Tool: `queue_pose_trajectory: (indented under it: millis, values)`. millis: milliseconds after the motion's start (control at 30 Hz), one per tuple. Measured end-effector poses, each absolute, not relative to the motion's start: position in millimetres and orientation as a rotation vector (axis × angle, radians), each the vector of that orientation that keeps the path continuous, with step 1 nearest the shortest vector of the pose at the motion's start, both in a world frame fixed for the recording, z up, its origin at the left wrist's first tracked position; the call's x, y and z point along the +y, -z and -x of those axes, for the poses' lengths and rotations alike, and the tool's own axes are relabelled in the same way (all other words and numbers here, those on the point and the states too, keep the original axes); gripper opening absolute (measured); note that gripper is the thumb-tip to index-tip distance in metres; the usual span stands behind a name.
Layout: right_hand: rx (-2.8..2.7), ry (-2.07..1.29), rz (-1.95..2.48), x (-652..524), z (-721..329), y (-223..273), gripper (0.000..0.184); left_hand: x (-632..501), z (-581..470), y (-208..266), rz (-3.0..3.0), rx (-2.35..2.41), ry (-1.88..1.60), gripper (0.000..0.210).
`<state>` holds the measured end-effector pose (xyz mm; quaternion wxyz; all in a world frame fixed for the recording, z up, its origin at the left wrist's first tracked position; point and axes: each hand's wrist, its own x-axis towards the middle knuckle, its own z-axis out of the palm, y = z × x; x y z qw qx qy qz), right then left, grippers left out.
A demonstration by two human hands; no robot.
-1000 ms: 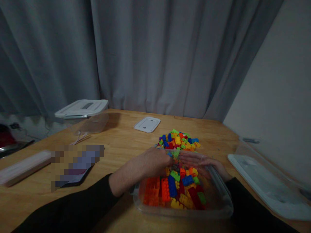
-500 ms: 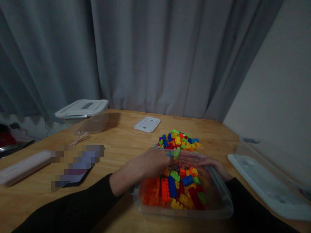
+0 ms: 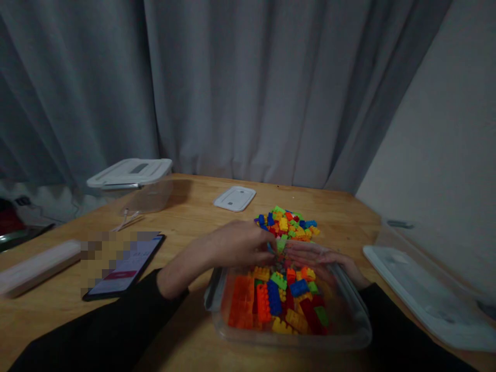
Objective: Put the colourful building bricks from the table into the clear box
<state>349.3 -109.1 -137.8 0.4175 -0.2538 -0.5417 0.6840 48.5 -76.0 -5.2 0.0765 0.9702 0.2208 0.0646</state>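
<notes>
Multicoloured plastic toy bricks (image 3: 275, 299) lie loosely inside a clear, rectangular plastic bin (image 3: 292, 340) at the near side of the light-brown wooden table (image 3: 186, 214), directly before the person. Their heap looks unlocked, so a jolt to the thin wall could slide it to one side, and a hard pull on the rim could tip the whole bin. To the right rests a pale, clear-sided plastic container (image 3: 420, 297); the dark right sleeve reaches in close to it, and an elbow swung outward could shove it. To the left lies a flat, black-edged phone (image 3: 129, 274), near the other sleeve, which could nudge it if that arm drew back carelessly, with a long, pinkish-white case (image 3: 42, 266) beyond its left end. At the bin's far rim, the bare left hand (image 3: 242, 243) curls with fingers bent downward; whether it pinches a brick cannot be told. Facing it, the bare right hand (image 3: 318, 256) stretches its fingers out flat, blurred behind clear plastic, so whether it bears on that wall is uncertain. Small pieces between the two could slip through gaps in the fingers and drop outside the rim. Just beyond sits a mixed pile of small, bright plastic bricks (image 3: 284, 225); a knuckle or the bin's edge pushing into it could scatter pieces toward the flat, white plastic lid (image 3: 235, 199) farther back.
</notes>
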Motion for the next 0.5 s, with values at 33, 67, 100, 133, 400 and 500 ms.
queue_pose_trajectory:
  millis: [33, 67, 100, 133, 400, 500]
  values:
    - [-1.365, -1.726, 0.637, -108.2, -349.5, 137.9, 0.065, -71.5, -44.2, 0.4, -2.874, 0.687, -0.253, 0.022]
    - [-1.370, -1.733, 0.640, -107.6, -349.7, 137.8, 0.066, -66.2, -39.7, -3.6, -2.842, 0.720, -0.332, 0.024]
    - [-1.372, -1.734, 0.645, -107.2, -349.9, 137.4, 0.065, -60.3, -35.3, -6.6, -2.814, 0.737, -0.431, 0.026]
    - [-1.374, -1.730, 0.651, -107.1, -350.1, 137.0, 0.065, -54.0, -31.2, -8.4, -2.783, 0.751, -0.511, 0.027]
    - [-1.387, -1.721, 0.665, -107.1, -352.2, 137.9, 0.065, -8.2, -17.0, 11.5, -2.534, 0.855, -0.796, 0.029]
    - [-1.382, -1.714, 0.668, -107.2, -351.7, 138.3, 0.064, 0.8, -19.5, 23.7, -2.542, 0.899, -0.774, 0.030]
